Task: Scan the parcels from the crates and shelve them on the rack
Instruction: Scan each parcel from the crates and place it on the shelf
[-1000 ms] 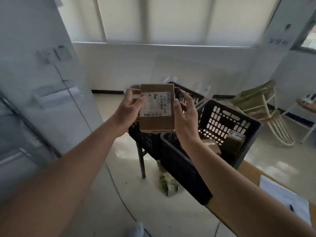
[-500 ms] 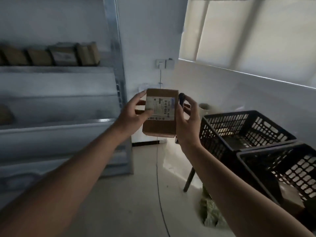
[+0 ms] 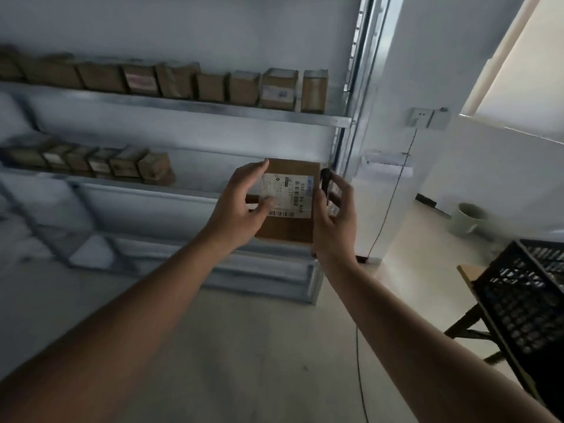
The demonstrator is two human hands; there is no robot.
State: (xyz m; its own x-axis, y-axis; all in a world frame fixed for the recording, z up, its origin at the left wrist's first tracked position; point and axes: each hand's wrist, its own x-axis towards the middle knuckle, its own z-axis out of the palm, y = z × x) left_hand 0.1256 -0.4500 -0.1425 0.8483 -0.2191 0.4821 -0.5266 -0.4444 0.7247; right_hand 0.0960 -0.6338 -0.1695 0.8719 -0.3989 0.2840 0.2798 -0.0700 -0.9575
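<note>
A brown cardboard parcel (image 3: 287,227) with a white barcode label is held upright in front of me. My left hand (image 3: 241,209) grips its left edge, thumb on the label. My right hand (image 3: 334,221) presses against its right edge and also holds a small black scanner (image 3: 325,184) between the fingers. Behind the parcel stands the grey metal rack (image 3: 195,108). Several brown parcels line its upper shelf, and several more sit on the left part of the middle shelf. A black plastic crate (image 3: 525,294) is at the right edge; its contents are hidden.
The crate rests on a wooden table (image 3: 470,273) with dark legs. A cable (image 3: 393,196) hangs from a wall socket (image 3: 422,117) down to the floor. A pale green bucket (image 3: 465,218) stands on the floor at the right. Bare floor lies below my arms.
My view has swung left from the crates to the rack, and the parcel has travelled with both hands. The rack's shelves now fill the background and only one crate corner shows.
</note>
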